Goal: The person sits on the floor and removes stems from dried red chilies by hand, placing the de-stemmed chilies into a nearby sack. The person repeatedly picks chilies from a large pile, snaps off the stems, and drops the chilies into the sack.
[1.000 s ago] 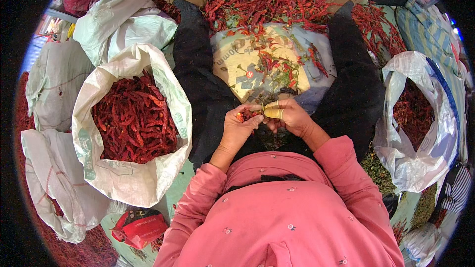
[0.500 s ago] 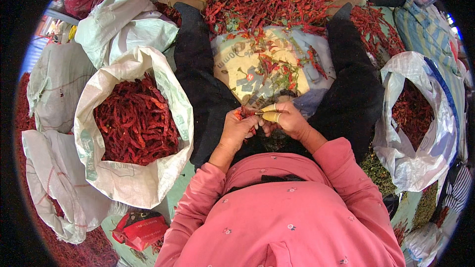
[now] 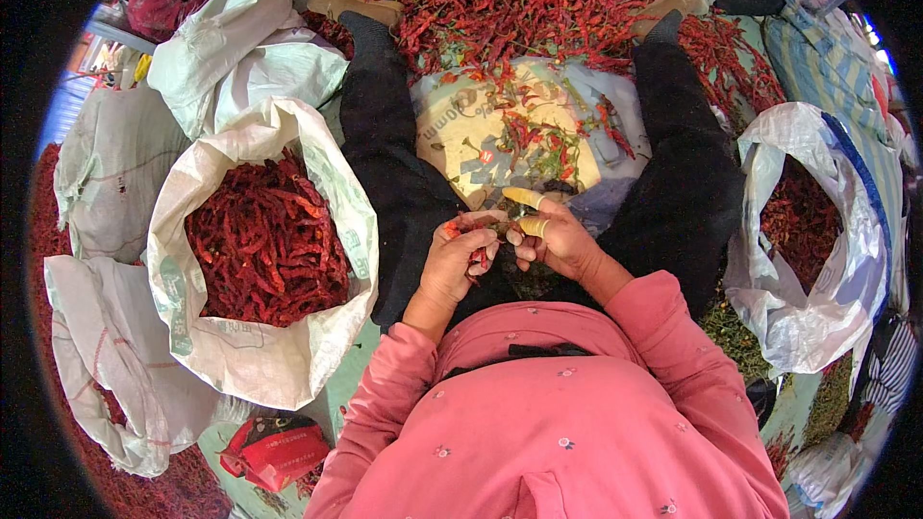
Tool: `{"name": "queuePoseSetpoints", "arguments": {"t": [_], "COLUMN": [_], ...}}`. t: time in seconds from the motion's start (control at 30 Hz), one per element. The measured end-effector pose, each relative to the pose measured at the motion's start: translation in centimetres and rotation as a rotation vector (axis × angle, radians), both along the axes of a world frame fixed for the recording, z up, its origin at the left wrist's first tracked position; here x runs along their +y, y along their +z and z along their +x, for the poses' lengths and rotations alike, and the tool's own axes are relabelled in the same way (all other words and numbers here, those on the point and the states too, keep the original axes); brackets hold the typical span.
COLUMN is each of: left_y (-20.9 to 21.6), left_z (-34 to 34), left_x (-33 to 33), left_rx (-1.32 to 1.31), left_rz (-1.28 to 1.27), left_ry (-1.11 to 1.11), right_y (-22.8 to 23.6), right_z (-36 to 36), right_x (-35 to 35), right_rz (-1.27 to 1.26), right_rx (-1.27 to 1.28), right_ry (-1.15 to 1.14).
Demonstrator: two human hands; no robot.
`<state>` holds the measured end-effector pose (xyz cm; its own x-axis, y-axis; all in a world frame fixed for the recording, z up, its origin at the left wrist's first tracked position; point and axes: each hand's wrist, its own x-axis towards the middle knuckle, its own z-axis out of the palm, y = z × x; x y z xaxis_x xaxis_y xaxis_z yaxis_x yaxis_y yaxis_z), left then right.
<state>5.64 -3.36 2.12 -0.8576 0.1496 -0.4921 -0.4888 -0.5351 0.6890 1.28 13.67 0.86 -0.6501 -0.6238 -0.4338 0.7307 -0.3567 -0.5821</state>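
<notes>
My left hand (image 3: 455, 259) is closed around a few red chili peppers (image 3: 476, 261), whose ends stick out between the fingers. Close beside it, my right hand (image 3: 567, 245) has its fingers spread apart, with yellow covers (image 3: 524, 197) on two of them. Something small and dark shows between the two hands, too small to make out. Beyond them, a printed plastic sheet (image 3: 452, 149) lies between my legs, with loose peppers and green stem bits (image 3: 548, 139) scattered on it.
A large heap of red chilies (image 3: 519, 0) spreads beyond my feet. At left stands a white sack (image 3: 260, 356) filled with dried chilies; at right, another open white sack (image 3: 803, 332). Folded sacks (image 3: 115, 163) and a red packet (image 3: 274, 452) lie farther left.
My right hand's covered fingers have spread apart from their pinch near the left hand's peppers. The left hand keeps its hold, having shifted slightly.
</notes>
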Motion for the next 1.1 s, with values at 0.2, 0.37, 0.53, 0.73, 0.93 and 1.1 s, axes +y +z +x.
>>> {"name": "queuePoseSetpoints", "arguments": {"t": [0.2, 0.37, 0.53, 0.73, 0.93, 1.1], "left_y": [-0.1, -0.1, 0.5, 2.8, 9.9, 12.6], "left_z": [0.3, 0.3, -0.6, -2.8, -9.5, -11.9], "left_x": [0.4, 0.6, 1.3, 1.8, 16.5, 28.7], "left_rx": [0.025, -0.023, -0.127, -0.188, -0.062, 0.073], "left_rz": [-0.102, -0.110, -0.064, 0.058, -0.045, 0.375], "left_ry": [-0.040, -0.048, -0.032, 0.102, -0.371, -0.783], "right_y": [-0.1, 0.6, -0.8, 2.7, -0.1, -2.9], "right_z": [0.7, 1.0, 1.1, 1.7, 1.8, 0.4], "right_x": [-0.5, -0.8, -0.3, 4.4, 6.9, 5.0], "right_rz": [0.093, 0.141, 0.304, 0.348, 0.468, -0.009], "right_rx": [0.122, 0.161, 0.489, 0.277, 0.455, 0.664], "right_ry": [0.136, 0.099, 0.061, 0.026, 0.013, -0.434]}}
